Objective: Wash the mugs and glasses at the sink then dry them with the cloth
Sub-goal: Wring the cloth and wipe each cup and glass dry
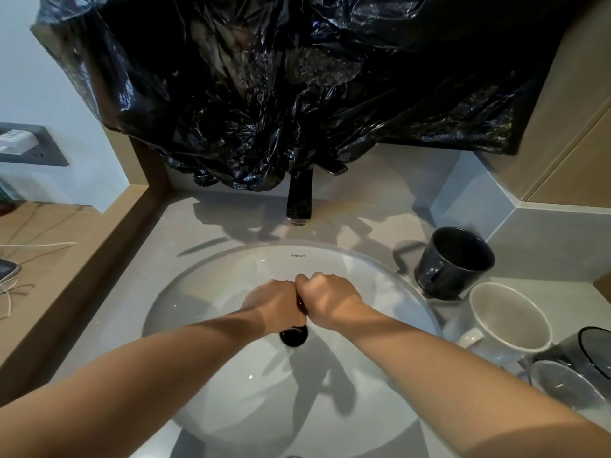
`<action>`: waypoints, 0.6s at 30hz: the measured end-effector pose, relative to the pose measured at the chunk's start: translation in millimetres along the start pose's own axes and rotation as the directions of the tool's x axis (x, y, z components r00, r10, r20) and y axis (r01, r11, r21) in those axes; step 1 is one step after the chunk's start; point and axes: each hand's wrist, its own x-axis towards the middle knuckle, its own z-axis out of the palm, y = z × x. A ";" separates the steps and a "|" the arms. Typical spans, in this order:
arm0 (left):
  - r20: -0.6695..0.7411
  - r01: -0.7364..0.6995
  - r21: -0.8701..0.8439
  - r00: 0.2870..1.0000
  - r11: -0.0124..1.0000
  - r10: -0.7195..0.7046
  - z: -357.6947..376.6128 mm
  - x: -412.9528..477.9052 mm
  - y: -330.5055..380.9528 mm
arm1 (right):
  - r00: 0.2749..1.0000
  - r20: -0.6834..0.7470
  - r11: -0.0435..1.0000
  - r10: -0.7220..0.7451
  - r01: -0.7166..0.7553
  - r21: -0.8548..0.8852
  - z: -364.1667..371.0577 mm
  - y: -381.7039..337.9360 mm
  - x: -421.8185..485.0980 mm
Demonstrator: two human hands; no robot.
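My left hand (276, 305) and my right hand (327, 300) meet over the middle of the white sink basin (380, 276), both closed around a dark glossy vessel (293, 336). Only its rounded end shows below my hands, and I cannot tell if it is a mug or a glass. On the counter to the right stand a dark grey mug (453, 262) and a white mug (509, 317), both mouth up. A clear glass (565, 386) and a dark-rimmed glass (595, 350) sit at the right edge. No cloth is in view.
A black faucet (299, 201) stands behind the basin, with no water visibly running. Crumpled black plastic sheeting (281, 77) hangs over the wall above it. A wooden ledge (109, 242) borders the left side, with cables and a wall socket (29, 143) beyond.
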 end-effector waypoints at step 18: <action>0.158 -0.019 -0.179 0.986 0.984 0.048 -9.9 -4.8 -10.3 | 0.969 0.247 0.410 -0.008 -0.222 0.885 -3.4 32.2 -12.5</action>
